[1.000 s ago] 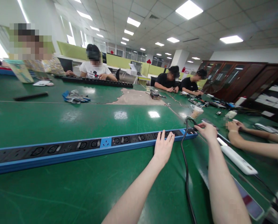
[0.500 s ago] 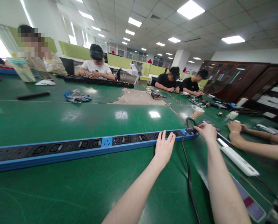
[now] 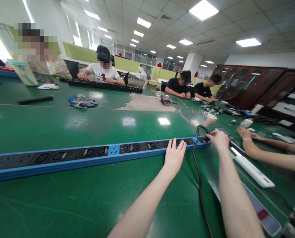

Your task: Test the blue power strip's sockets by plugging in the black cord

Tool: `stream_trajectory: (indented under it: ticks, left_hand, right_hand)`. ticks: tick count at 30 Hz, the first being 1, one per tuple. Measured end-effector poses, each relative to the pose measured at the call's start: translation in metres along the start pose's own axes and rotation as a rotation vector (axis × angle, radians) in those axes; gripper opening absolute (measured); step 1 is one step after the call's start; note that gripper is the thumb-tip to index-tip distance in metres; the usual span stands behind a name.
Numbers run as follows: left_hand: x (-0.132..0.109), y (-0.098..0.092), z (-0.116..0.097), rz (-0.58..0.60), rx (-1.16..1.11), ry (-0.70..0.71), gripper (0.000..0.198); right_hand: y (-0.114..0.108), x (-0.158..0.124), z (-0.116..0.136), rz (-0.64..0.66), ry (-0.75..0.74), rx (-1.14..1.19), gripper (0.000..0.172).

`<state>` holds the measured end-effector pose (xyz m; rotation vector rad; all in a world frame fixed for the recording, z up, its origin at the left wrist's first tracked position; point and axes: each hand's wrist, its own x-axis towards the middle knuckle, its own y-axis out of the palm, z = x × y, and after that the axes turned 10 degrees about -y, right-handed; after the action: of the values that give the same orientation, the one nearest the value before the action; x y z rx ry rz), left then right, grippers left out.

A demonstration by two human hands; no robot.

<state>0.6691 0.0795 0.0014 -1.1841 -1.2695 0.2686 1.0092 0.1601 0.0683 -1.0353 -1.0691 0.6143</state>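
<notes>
Across a glossy green tabletop (image 3: 70,195), a long blue-and-black socket strip (image 3: 114,150) is touched by the spread left hand (image 3: 174,157) while, at its right end, a thin black cable (image 3: 200,180) is apparently pinched in the right hand's narrow grip (image 3: 219,138), placements unchanged, so work is judged ongoing.

I couldn't see the power strip's (image 3: 92,159) left end; the left hand (image 3: 174,158) covered some sockets (image 3: 166,144), the right hand (image 3: 219,139) partly hid the cable's (image 3: 198,172) tip, and clutter (image 3: 208,108) toward the table's (image 3: 88,198) far edge was too small to identify.
</notes>
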Motion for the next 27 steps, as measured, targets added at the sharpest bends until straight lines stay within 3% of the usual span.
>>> stream_trajectory:
  ticks: [27]
  left_hand:
    - [0.0,-0.001,0.0,-0.003,-0.015,-0.004,0.057]
  right_hand:
    - [0.0,0.002,0.011,-0.04,-0.038,-0.039,0.036]
